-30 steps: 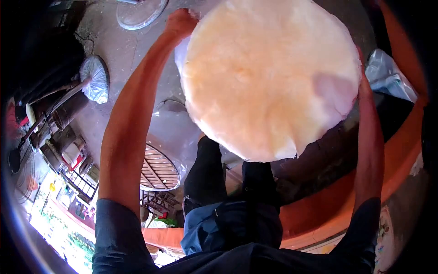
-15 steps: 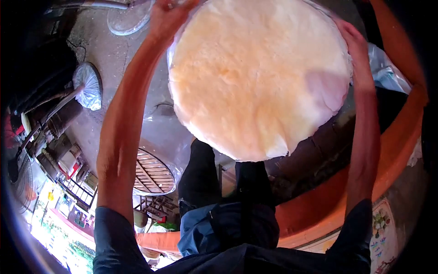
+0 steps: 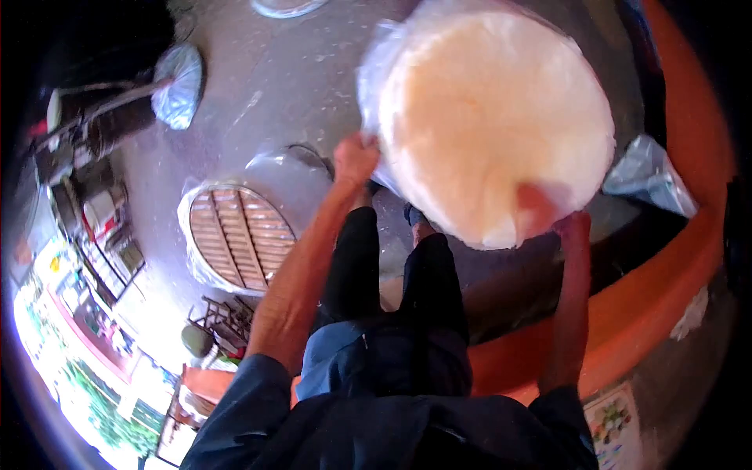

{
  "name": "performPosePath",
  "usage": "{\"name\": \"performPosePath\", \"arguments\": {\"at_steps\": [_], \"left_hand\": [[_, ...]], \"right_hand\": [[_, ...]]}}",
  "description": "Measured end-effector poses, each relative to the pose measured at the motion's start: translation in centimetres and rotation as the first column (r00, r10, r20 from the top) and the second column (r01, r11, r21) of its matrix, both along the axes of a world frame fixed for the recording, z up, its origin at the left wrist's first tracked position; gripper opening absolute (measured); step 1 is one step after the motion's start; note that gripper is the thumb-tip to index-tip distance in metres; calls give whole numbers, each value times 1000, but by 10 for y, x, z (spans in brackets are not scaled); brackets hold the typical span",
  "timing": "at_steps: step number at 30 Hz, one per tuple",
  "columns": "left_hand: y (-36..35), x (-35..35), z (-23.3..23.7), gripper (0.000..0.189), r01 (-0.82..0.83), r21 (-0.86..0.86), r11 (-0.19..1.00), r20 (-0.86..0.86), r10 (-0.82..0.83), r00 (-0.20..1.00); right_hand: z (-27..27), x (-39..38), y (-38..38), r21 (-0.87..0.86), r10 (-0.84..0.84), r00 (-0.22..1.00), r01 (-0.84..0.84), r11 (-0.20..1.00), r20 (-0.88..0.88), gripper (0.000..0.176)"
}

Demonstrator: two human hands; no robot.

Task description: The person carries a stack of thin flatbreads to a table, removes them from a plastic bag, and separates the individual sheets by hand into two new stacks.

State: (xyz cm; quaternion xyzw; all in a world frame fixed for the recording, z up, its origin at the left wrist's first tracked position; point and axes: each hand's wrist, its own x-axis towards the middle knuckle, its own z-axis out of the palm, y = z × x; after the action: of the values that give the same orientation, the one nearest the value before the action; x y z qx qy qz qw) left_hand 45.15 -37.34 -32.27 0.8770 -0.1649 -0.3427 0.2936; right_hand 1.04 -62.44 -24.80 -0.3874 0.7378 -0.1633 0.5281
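A large round pale disc (image 3: 493, 117), cream to light orange with an uneven rim, fills the upper right of the head view. Clear plastic film (image 3: 376, 86) shows along its left side. My left hand (image 3: 356, 160) is closed on the film at the disc's lower left edge. At the lower right rim, my right hand (image 3: 574, 225) grips the edge, its fingers partly hidden and blurred. A reddish, blurred patch lies on the disc beside that hand. What supports the disc from below is hidden.
On the floor to the left lies a round slatted wooden rack (image 3: 239, 235) in plastic. Farther left stands a plastic-covered round head on a pole (image 3: 178, 86). An orange curved ledge (image 3: 627, 305) runs along the right, with a plastic bag (image 3: 652, 176) beside it.
The disc has shifted right and looks smaller, farther from me. My left hand has come down and right to the disc's lower left; my right hand has slid down to the lower right rim.
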Motion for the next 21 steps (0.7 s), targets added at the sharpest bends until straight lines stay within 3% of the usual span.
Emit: {"name": "performPosePath", "arguments": {"at_steps": [3,4,5,7,8,9,11,13,15,16,17,18,19,20,21], "left_hand": [[13,-25,64,14,-198,-21,980,-90,196,976],[21,-37,50,13,-388,-106,915,-312,340,887],[20,-45,74,14,-292,-235,927,-170,257,952],[15,-61,118,14,-234,-274,933,-54,228,972],[18,-74,108,16,-228,-185,956,42,240,970],[25,-87,93,18,-234,-89,968,134,244,960],[39,-100,102,21,-222,69,973,-50,226,973],[49,-110,126,19,-374,-151,915,-147,353,924],[57,-106,150,23,-421,-217,881,-113,406,907],[61,-103,160,25,-490,-272,828,-231,438,869],[70,-95,170,27,-560,-327,761,-337,459,822],[85,-86,189,27,-552,-339,762,-313,462,830],[100,-78,213,28,-545,-346,764,-288,467,836],[127,-69,241,29,-547,-394,739,-318,449,835],[159,-68,250,28,-550,-419,723,-275,476,835]], "right_hand": [[32,-13,19,47,-54,987,48,998,153,36],[42,-13,22,22,-37,984,33,999,176,36],[48,-17,21,-19,4,985,-1,1000,172,35],[39,-13,35,-83,76,976,-61,995,202,36],[35,0,42,-119,115,966,-90,989,232,36],[52,26,60,16,143,990,-143,990,-5,36],[53,23,59,243,241,968,-251,937,71,32],[72,29,48,139,189,977,-201,970,94,35],[114,53,51,35,122,992,-123,992,40,36],[104,24,21,16,227,966,-230,973,120,42],[125,38,24,-164,281,953,-261,951,113,42],[155,60,16,-106,371,887,-412,905,-275,42],[129,27,-32,-226,490,810,-568,791,-322,42],[154,53,-7,-551,530,773,-626,552,-348,50],[179,83,2,-510,466,708,-706,491,-531,46]]}}
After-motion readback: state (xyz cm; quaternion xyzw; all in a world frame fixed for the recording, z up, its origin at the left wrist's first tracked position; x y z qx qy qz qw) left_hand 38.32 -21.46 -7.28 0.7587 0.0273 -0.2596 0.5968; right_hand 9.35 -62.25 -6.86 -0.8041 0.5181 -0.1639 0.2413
